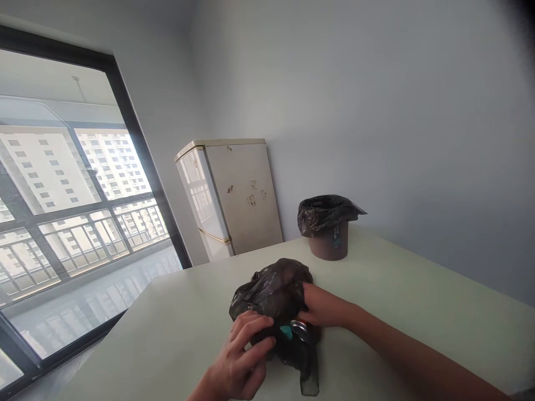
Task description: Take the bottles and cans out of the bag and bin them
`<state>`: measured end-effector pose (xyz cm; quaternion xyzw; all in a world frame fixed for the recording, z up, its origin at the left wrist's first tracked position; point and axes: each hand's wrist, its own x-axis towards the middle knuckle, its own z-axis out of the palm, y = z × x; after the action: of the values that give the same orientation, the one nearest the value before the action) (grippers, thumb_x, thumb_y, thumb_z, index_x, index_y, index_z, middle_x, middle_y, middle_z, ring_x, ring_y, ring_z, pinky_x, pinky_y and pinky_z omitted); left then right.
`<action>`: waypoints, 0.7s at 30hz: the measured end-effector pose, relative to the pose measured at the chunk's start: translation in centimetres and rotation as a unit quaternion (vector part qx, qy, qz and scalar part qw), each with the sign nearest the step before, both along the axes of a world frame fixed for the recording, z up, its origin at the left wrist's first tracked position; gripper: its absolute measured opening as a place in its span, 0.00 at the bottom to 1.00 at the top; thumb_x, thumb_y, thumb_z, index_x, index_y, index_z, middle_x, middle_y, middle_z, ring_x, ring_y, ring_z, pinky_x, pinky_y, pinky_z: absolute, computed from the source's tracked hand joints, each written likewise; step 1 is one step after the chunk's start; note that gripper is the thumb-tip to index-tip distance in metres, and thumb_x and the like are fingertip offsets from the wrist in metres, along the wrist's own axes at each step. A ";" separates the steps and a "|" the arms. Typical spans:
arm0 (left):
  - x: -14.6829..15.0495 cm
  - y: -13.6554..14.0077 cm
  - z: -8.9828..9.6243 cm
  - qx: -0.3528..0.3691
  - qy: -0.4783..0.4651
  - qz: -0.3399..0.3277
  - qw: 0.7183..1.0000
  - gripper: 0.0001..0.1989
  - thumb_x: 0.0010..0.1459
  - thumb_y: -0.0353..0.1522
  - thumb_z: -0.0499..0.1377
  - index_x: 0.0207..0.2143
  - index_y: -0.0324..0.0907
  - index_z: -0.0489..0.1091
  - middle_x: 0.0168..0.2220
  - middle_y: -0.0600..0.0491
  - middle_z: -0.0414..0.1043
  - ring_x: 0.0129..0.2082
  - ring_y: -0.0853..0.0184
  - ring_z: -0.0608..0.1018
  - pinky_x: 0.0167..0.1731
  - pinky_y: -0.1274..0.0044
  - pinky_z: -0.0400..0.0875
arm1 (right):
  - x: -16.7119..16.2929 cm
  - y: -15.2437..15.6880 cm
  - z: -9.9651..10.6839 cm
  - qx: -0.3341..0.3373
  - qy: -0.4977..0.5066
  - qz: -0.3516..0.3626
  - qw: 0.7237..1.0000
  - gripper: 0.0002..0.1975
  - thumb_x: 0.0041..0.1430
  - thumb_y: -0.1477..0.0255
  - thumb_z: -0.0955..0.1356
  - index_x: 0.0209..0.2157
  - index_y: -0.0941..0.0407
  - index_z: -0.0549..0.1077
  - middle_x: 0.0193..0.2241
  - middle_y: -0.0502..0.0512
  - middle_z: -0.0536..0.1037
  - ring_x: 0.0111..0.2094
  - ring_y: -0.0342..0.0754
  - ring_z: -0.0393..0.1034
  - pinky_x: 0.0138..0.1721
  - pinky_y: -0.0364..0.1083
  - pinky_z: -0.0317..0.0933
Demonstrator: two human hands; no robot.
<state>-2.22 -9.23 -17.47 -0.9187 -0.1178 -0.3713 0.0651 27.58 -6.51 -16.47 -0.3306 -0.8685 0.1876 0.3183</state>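
A crumpled black plastic bag [271,289] lies on the table before me, its mouth turned toward me. My left hand [244,356] pinches the near left edge of the bag between thumb and fingers. From the right, my right hand [320,303] reaches into the bag, so its fingers are hidden under the plastic. At the opening, a metal can [300,329] shows its silvery end close below my right hand. Beside the can is a small teal piece [286,332] whose kind I cannot make out. A strip of the bag hangs loosely toward me.
Farther back on the pale green table [188,328] stands a brown bin [330,245] lined with a black bag [321,217]. Behind the table is an old white refrigerator [246,195] with worn patches. A dark-framed glass door [137,139] is on the left.
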 end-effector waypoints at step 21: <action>1.8 3.7 -2.2 -0.234 -0.029 0.271 0.933 0.16 0.65 0.32 0.55 0.54 0.45 0.73 0.57 0.45 0.71 0.57 0.53 0.74 0.58 0.56 0.71 | 0.8 -0.4 2.1 0.028 -0.083 0.221 0.971 0.24 0.55 0.54 0.76 0.51 0.49 0.80 0.50 0.59 0.80 0.49 0.55 0.74 0.56 0.53 0.60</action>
<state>-0.45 -5.53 -19.66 -0.8298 -0.4478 -0.3281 -0.0574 28.35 -6.89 -14.34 -0.1357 -0.9483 0.2008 0.2050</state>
